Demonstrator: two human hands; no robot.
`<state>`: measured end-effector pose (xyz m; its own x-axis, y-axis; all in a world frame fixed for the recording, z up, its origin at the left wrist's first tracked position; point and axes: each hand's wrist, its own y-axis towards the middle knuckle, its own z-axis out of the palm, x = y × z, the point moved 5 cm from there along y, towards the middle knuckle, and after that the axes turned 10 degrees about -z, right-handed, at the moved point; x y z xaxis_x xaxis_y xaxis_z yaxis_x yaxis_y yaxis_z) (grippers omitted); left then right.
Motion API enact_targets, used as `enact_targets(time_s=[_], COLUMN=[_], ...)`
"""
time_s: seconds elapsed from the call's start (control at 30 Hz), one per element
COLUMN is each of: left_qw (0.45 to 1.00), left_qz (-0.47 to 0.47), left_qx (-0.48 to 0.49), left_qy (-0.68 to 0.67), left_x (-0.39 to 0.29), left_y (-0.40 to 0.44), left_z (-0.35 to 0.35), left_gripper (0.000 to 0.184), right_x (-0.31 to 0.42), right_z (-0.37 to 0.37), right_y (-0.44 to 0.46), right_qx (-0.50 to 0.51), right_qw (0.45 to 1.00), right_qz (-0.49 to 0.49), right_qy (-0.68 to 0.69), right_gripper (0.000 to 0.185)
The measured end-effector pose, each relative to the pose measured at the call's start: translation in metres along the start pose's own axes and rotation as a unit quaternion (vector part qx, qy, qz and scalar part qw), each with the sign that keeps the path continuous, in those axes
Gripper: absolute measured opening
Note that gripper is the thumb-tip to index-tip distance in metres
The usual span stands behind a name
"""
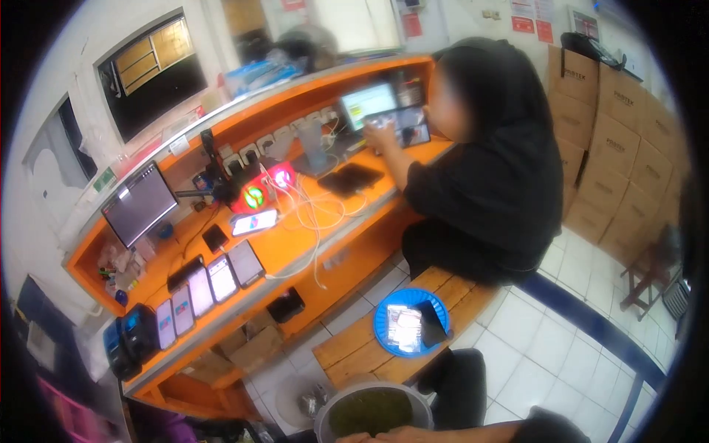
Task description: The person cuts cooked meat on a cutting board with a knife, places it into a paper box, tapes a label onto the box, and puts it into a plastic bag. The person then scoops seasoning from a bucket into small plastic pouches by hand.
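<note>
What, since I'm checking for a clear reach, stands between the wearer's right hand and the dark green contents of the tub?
Nothing visible: the right hand is at the near rim of the tub, no lid shows, and the dark green contents lie in view just beyond.

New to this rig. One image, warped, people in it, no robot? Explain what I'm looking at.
Right, no robot: a person works bare-handed, and this view comes from a camera on their head, looking forward and down. The wearer's right hand is cut off at the bottom edge, by a bucket of dark green material; whether it grips anything is unclear, and I can't tell the left hand apart.

The orange counter bears a row of phones and a monitor. On the wooden bench sits a blue tray with a clear packet. The seated co-worker is someone else, holding a tablet-like device.
</note>
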<state>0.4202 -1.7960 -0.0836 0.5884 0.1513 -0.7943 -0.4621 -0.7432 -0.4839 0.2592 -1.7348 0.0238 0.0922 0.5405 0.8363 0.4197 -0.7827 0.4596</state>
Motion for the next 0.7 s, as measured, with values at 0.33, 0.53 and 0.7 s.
enact_targets(time_s=[0.33, 0.53, 0.7], left_qw=[0.982, 0.991, 0.931], left_qz=[0.140, -0.030, 0.264], left_qx=[-0.124, -0.111, -0.096], left_qy=[0.032, 0.062, 0.233], left_x=[-0.072, -0.106, -0.133], left_y=[-0.033, -0.054, -0.067], left_z=[-0.018, -0.026, -0.006], left_gripper=[0.021, 0.027, 0.049], right_x=[-0.052, -0.004, -0.043], right_z=[0.008, -0.019, -0.024], right_y=[-0.012, -0.005, -0.033], right_qx=[0.124, 0.033, 0.081], right_qw=[0.970, 0.981, 0.888], right_qz=[0.118, 0.156, 0.360], right_qy=[-0.171, 0.112, 0.272], right_gripper=[0.027, 0.039, 0.046])
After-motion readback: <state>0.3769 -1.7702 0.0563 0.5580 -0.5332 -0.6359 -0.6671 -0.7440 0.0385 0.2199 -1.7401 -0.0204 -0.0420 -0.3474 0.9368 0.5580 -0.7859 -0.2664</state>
